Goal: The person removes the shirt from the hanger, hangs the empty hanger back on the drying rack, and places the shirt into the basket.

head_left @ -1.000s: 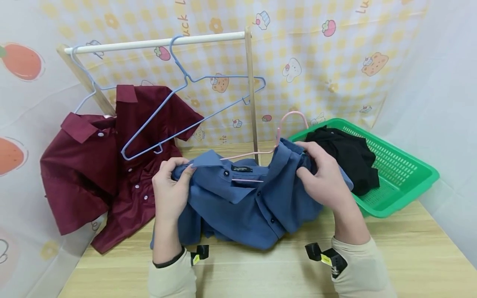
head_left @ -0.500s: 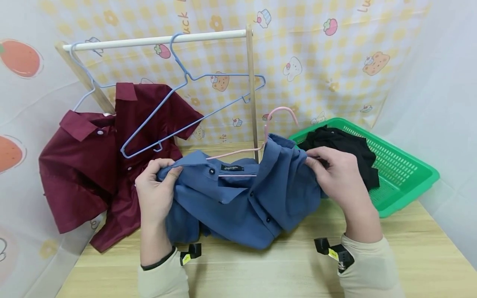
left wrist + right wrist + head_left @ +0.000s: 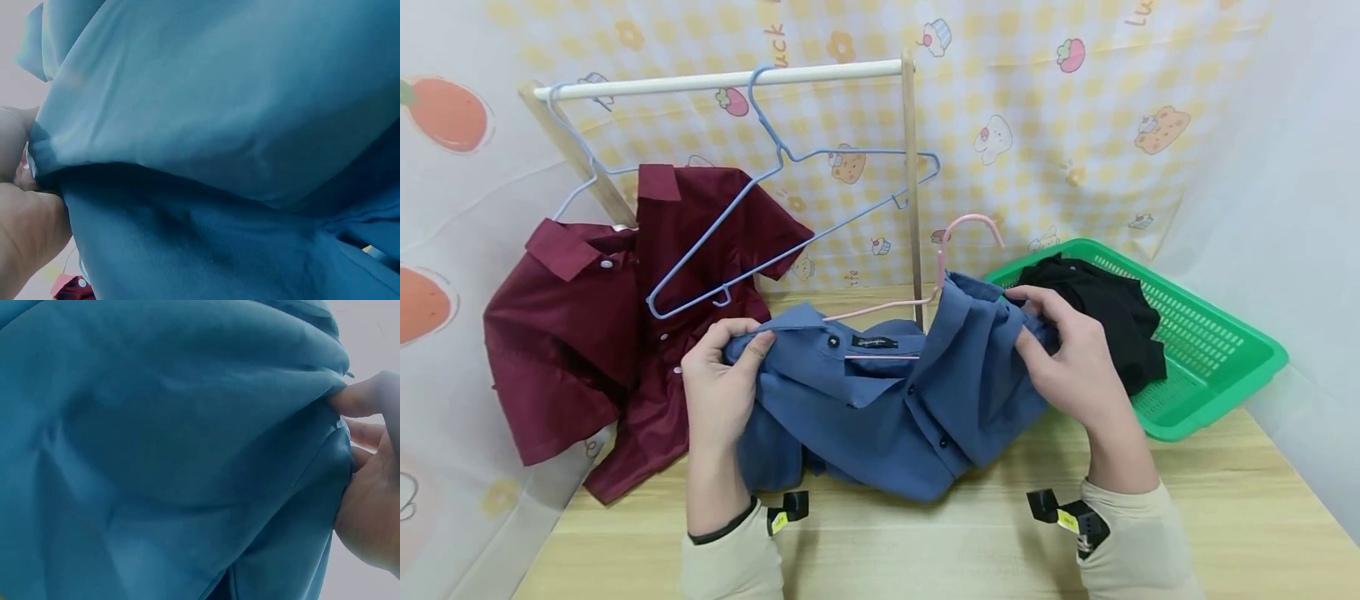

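A blue button-up shirt (image 3: 880, 433) is held up over the table, with a pink hanger (image 3: 941, 271) inside its neck. The hanger's hook and part of one arm show above the collar; the rest is mostly hidden by cloth. My left hand (image 3: 721, 379) pinches the shirt at the shoulder on the left, thumb in front. On the other side, my right hand (image 3: 1071, 358) grips the opposite shoulder between thumb and fingers. Both wrist views are largely filled by the shirt's draped cloth (image 3: 206, 112), with the right thumb (image 3: 359, 400) pressing its edge.
Behind stands a clothes rack (image 3: 835, 73) carrying a bare blue hanger (image 3: 857, 220) and a maroon shirt (image 3: 565, 333) on another blue hanger (image 3: 576, 196). At the right, a green basket (image 3: 1232, 342) holds black clothing (image 3: 1108, 308). A pale wooden table (image 3: 925, 550) lies underneath.
My left hand has shifted left with its shoulder of the shirt. The collar and pink hook moved left too. My right hand slid outward along the cloth, then slightly back in.
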A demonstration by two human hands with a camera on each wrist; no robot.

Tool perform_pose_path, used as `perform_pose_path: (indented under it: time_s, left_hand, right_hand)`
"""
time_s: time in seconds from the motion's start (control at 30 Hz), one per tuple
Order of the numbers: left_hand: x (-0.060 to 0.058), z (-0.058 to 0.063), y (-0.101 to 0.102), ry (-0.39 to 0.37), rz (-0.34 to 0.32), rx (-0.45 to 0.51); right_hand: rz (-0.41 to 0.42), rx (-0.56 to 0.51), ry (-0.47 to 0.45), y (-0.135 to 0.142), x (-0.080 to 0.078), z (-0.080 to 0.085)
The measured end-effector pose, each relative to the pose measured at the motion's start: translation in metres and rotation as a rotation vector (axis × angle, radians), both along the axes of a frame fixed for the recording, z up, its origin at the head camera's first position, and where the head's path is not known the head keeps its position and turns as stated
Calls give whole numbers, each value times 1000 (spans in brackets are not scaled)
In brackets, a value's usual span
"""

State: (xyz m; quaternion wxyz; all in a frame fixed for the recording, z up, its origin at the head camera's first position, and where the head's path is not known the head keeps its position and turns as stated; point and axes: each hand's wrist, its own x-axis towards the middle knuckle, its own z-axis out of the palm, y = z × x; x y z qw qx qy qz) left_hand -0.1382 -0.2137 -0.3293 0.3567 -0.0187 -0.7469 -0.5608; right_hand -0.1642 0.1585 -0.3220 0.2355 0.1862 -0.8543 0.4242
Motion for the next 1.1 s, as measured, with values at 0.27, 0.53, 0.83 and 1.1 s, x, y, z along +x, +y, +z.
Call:
perform_pose_path:
  time_s: [0.27,0.53,0.83,1.1]
  left_hand:
    - [-1,-2,10,-45,-4,-35]
    - [-2,-3,22,-40,-45,-83]
    - [-3,-4,16,185,-148,52]
    - [-1,-2,-4,141,20,344]
  right_hand:
    - [53,-69,30,-7,6,5]
    - [50,4,209,-28,2,8]
    - [-44,-1,329,-28,5,16]
    - [-143,-206,272,-12,10,27]
